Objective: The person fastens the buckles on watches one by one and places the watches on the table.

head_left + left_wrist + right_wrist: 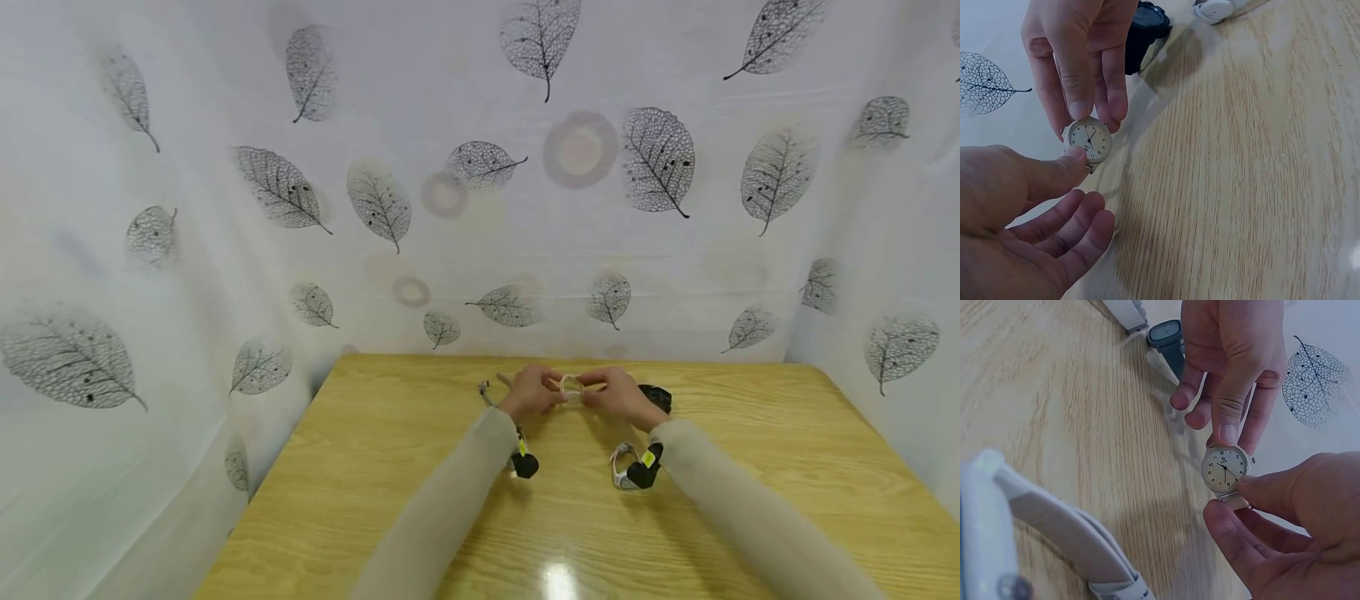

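A small round wristwatch (pixel 572 387) with a cream dial is held up between both hands near the table's far edge. My left hand (pixel 534 390) pinches one side of it, thumb tip on the rim of the dial (pixel 1094 140) in the left wrist view. From the other side my right hand (pixel 617 397) pinches it too, its thumb at the case edge near the crown in the right wrist view (pixel 1297 515). The dial, with black numerals and hands, faces both wrist cameras. Fingers hide most of the strap.
A black watch (pixel 656 397) lies beyond the right hand. Left of the left hand is a grey watch (pixel 486 392). A white watch (pixel 621 468) lies nearer, below the right wrist. The wooden table (pixel 360 483) meets a leaf-patterned curtain (pixel 450 250) behind.
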